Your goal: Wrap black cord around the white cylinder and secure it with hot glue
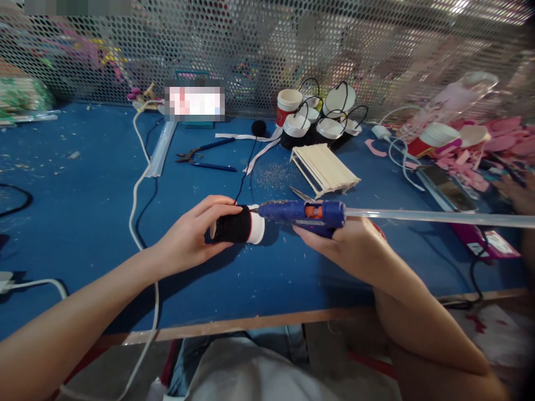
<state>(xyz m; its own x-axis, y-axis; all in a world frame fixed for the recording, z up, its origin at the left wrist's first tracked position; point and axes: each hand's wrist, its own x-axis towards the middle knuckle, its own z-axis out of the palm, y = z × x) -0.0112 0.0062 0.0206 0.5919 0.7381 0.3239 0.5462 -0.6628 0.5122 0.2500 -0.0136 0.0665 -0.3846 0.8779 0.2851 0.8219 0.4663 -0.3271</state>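
Note:
My left hand point(196, 231) is wrapped round a paper cup point(234, 224) lying on its side, its body covered in black yarn and its white rim facing right. A black strand point(241, 186) runs from the cup up to a ball of black yarn point(258, 128). In my right hand point(346, 245) is a blue hot glue gun point(301, 214), a long clear glue stick point(438, 217) sticking out of its back. The gun's nozzle is at the cup near the white rim; whether it touches cannot be made out.
Pliers point(209, 156) and white strips point(263, 150) lie beyond my hands. Several cups with black handles point(330, 128) stand behind a bundle of wooden sticks point(326, 167). A white cable point(136, 206) crosses the left side. Pink pieces point(510, 136) and a phone point(445, 186) lie right, near another person's hand point(520, 192).

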